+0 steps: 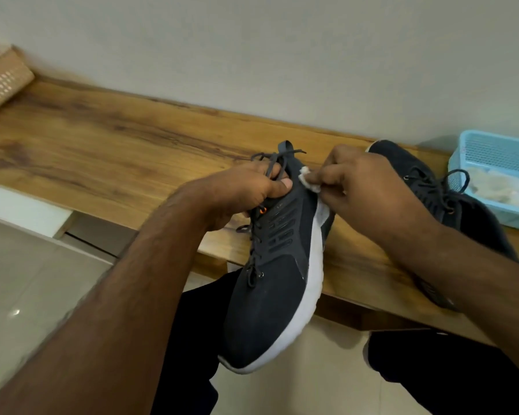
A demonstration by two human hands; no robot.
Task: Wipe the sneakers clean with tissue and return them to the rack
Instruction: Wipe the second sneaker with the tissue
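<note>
A dark navy sneaker (276,283) with a white sole hangs toe-down over the front edge of the wooden shelf (108,139). My left hand (246,190) grips it at the tongue and laces, fingers inside the opening. A small wad of white tissue (309,180) is pinched in my right hand (369,193) and pressed against the sneaker's side near the collar. The second dark sneaker (432,187) lies on the shelf behind my right hand, partly hidden by my right forearm.
A light blue plastic basket (498,151) holding crumpled tissues stands on the shelf at the far right. A tan woven box (0,82) sits at the far left. A pale wall runs behind the shelf. Tiled floor and my dark-trousered legs are below.
</note>
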